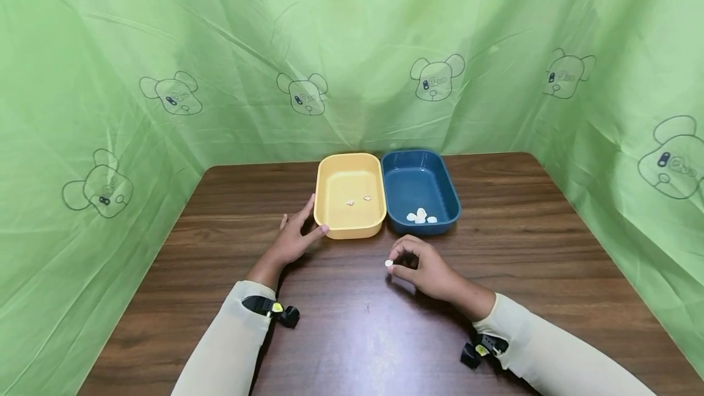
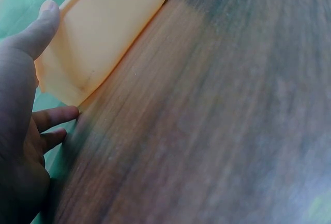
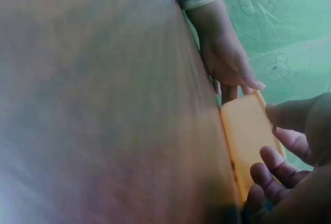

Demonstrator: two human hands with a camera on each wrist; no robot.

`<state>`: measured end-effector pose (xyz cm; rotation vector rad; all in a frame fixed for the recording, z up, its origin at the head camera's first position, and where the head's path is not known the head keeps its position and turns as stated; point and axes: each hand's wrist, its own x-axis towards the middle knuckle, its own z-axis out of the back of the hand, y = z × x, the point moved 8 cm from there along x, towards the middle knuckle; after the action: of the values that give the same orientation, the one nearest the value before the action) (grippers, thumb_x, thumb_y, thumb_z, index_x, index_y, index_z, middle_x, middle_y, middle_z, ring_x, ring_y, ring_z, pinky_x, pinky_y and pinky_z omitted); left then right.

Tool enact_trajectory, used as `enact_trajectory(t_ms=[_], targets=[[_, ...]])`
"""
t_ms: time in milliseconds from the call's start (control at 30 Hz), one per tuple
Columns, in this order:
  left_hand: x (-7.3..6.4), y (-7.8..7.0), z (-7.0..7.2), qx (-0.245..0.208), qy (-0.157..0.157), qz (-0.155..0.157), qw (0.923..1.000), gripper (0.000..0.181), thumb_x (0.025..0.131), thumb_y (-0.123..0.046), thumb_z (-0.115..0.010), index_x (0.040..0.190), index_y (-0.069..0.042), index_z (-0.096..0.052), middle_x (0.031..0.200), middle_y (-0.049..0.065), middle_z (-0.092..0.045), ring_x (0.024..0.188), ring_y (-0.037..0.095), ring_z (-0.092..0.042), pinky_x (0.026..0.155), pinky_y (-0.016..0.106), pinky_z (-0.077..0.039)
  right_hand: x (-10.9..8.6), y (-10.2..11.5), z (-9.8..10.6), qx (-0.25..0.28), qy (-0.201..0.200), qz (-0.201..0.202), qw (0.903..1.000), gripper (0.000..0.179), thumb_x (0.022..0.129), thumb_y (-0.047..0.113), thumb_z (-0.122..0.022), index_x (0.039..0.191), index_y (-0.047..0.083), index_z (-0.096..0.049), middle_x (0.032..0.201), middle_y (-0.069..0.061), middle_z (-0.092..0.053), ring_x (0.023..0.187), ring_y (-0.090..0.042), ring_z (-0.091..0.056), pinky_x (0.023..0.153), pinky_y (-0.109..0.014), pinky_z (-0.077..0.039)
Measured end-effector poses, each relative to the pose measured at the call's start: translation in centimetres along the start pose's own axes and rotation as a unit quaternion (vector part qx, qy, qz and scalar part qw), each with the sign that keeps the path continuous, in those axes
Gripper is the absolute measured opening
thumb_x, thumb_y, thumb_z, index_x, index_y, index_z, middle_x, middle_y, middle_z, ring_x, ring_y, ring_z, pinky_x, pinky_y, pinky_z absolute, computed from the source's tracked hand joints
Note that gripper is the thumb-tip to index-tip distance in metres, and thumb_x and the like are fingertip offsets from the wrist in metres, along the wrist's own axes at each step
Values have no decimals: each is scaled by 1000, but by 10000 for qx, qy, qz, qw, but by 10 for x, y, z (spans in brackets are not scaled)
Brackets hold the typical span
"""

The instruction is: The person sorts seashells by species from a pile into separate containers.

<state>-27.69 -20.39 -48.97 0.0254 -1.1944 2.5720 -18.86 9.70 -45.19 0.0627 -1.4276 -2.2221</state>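
Observation:
A small white shell-like piece [image 1: 388, 263] is pinched between the thumb and index fingertip of my right hand [image 1: 431, 271], in front of the two trays. My left hand [image 1: 291, 242] rests against the near left corner of the yellow tray [image 1: 352, 232], its thumb at the front rim and its fingers stretched along the left side. Two small pale pieces [image 1: 367, 198] lie on the yellow tray's floor. Several white pieces [image 1: 420, 215] sit together at the near end of the blue tray [image 1: 452, 209]. In the right wrist view my right fingers [image 3: 279, 167] overlap the yellow tray.
The trays stand side by side near the far edge of the dark wooden table [image 1: 231, 212]. Green curtain cloth [image 1: 363, 29] with bear-face drawings hangs behind and on both sides. A strapped wrist camera [image 1: 288, 316] sits on my left wrist, another [image 1: 470, 355] on my right.

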Motion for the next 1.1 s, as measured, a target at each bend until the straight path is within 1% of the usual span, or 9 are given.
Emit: enact_trajectory(t_ms=[167,367,500,567,667,767,900,1000,1100], targets=[[-3,0,2,-59,-71,-2,10000,96,102,-70,-62,177,-34,-14,176,17,-38,163,48,-34,127,81,9,8,15,4,-112,-107,136,9998,11,94,7,-85,97,11,-75,111,-8,-71,103,-30,-66,82,-37,-59],[-4,-1,2,-57,-88,-57,9999,97,102,-72,-61,177,-32,-14,176,16,-38,163,48,-34,127,81,10,15,29,11,-265,-273,245,9990,13,93,5,-86,96,12,-75,112,-7,-73,101,-32,-66,76,-39,-57],[-2,0,1,-66,-59,-23,10000,98,102,-72,-61,177,-31,-14,176,15,-37,164,46,-34,128,80,10,20,38,15,-277,-316,377,9984,14,91,3,-86,95,9,-75,110,-9,-74,103,-25,-66,83,-38,-57],[-3,-2,2,-89,-43,7,10000,98,101,-72,-62,177,-32,-15,176,15,-37,164,47,-32,128,80,9,24,42,18,-302,-358,405,9981,13,91,3,-86,95,9,-75,109,-9,-74,104,-24,-66,83,-38,-57],[-3,-4,2,-81,-14,20,10000,98,101,-71,-63,177,-33,-14,177,15,-36,164,48,-31,128,80,8,30,47,25,-358,-465,308,9978,13,92,5,-86,95,11,-75,110,-9,-74,105,-24,-65,79,-41,-55],[-2,-4,1,-79,-14,-10,10000,98,102,-71,-62,177,-33,-14,177,15,-36,164,48,-31,127,81,7,37,53,33,-405,-585,140,9974,13,92,6,-87,95,12,-76,114,-8,-74,108,-23,-64,79,-44,-54],[-1,-3,-1,-112,19,-8,9999,97,102,-69,-64,177,-34,-14,177,15,-36,164,48,-30,128,81,8,47,60,44,-473,-802,56,9956,12,92,7,-87,96,12,-77,115,-8,-74,110,-21,-63,83,-41,-53],[0,-2,-1,-179,21,-29,9998,97,102,-67,-65,177,-34,-14,177,16,-36,164,49,-30,127,81,9,55,65,52,-581,-984,80,9934,11,93,9,-86,98,9,-76,116,-10,-74,111,-26,-65,82,-37,-50],[2,3,-3,-178,-21,-91,9998,96,103,-68,-63,177,-33,-13,177,15,-37,164,48,-32,127,82,10,65,68,56,-706,-1120,86,9912,10,95,10,-85,98,8,-76,116,-11,-73,112,-31,-65,82,-35,-47]])
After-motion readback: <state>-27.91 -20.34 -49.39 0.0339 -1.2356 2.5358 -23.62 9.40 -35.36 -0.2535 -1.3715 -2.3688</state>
